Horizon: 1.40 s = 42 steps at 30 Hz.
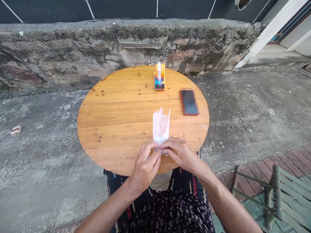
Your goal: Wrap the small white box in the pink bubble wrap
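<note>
A small clear plastic bag (pixel 160 126) stands up over the near edge of a round wooden table (pixel 116 119). My left hand (pixel 145 165) and my right hand (pixel 181 153) meet at the bag's lower end. Both pinch it with closed fingertips. Whether the bag holds anything is not visible. Further back on the table an orange and blue tape dispenser (pixel 159 76) stands upright. To the right of the bag lies a dark phone (pixel 189 102), flat on the wood.
A rough stone wall (pixel 121 48) rises behind the table. Concrete ground surrounds it. A green slatted chair (pixel 282 194) stands at the lower right on brick paving. A small bit of litter (pixel 16 129) lies at the far left.
</note>
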Available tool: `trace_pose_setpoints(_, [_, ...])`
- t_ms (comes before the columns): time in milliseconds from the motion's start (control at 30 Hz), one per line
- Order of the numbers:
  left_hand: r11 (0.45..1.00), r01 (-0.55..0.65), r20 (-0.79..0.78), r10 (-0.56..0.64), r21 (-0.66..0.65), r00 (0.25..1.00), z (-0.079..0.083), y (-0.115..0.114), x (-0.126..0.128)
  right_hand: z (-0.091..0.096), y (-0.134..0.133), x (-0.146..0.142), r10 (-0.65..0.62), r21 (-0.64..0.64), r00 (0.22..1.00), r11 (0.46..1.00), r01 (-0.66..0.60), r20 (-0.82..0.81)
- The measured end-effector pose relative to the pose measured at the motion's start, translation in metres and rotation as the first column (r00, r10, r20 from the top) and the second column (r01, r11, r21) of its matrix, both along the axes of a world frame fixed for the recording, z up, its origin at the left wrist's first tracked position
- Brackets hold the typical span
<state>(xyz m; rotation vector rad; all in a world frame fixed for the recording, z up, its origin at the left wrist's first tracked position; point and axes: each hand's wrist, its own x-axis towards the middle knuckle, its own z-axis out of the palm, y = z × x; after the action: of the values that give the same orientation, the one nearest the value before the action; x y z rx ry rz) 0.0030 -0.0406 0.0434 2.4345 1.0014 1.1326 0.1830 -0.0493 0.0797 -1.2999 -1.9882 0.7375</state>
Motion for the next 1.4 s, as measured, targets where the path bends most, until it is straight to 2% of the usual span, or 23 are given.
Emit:
trace_pose_setpoints(100, [1.0, -0.009, 0.041, 0.009, -0.013, 0.999, 0.003, -0.005, 0.004, -0.001, -0.001, 0.004, 0.036, 0.011, 0.998, 0.999, -0.037, 0.053])
trace_pose_setpoints(167, [0.998, 0.019, 0.072, -0.014, -0.066, 0.997, 0.008, -0.003, 0.0, -0.002, -0.001, 0.004, 0.042, 0.019, 0.993, 0.999, -0.044, 0.114])
trace_pose_setpoints(233, [0.993, 0.025, 0.088, -0.015, -0.114, 0.996, 0.014, 0.005, -0.006, -0.004, -0.003, 0.002, 0.028, 0.04, 0.985, 0.999, -0.036, 0.168])
trace_pose_setpoints(333, [0.997, -0.01, 0.076, 0.016, -0.082, 0.997, 0.024, 0.022, -0.012, -0.008, -0.005, -0.002, -0.013, 0.105, 0.979, 0.994, -0.008, 0.202])
trace_pose_setpoints(467, [0.998, 0.062, 0.034, -0.061, -0.031, 0.998, 0.027, 0.043, -0.006, -0.015, -0.01, -0.005, -0.12, 0.241, 0.972, 0.968, 0.07, 0.202])
trace_pose_setpoints(600, [0.993, 0.094, 0.01, -0.093, -0.077, 0.996, 0.022, 0.053, 0.003, -0.023, -0.016, -0.007, -0.269, 0.347, 0.95, 0.916, 0.201, 0.159])
trace_pose_setpoints(733, [0.987, 0.101, 0.023, -0.099, -0.123, 0.995, 0.018, 0.058, 0.008, -0.032, -0.019, -0.009, -0.305, 0.333, 0.951, 0.904, 0.27, 0.058])
trace_pose_setpoints(900, [0.981, 0.08, 0.052, -0.072, -0.176, 0.996, 0.014, 0.06, 0.012, -0.037, -0.018, -0.008, -0.279, 0.315, 0.959, 0.915, 0.251, 0.046])
trace_pose_setpoints(1233, [0.948, 0.064, 0.136, -0.022, -0.311, 0.99, 0.016, 0.056, 0.014, -0.024, -0.014, -0.003, -0.19, 0.306, 0.972, 0.942, 0.14, 0.139])
trace_pose_setpoints(1400, [0.908, 0.106, 0.192, -0.029, -0.406, 0.981, 0.022, 0.061, 0.01, -0.021, -0.013, -0.002, -0.157, 0.27, 0.972, 0.957, 0.106, 0.174])
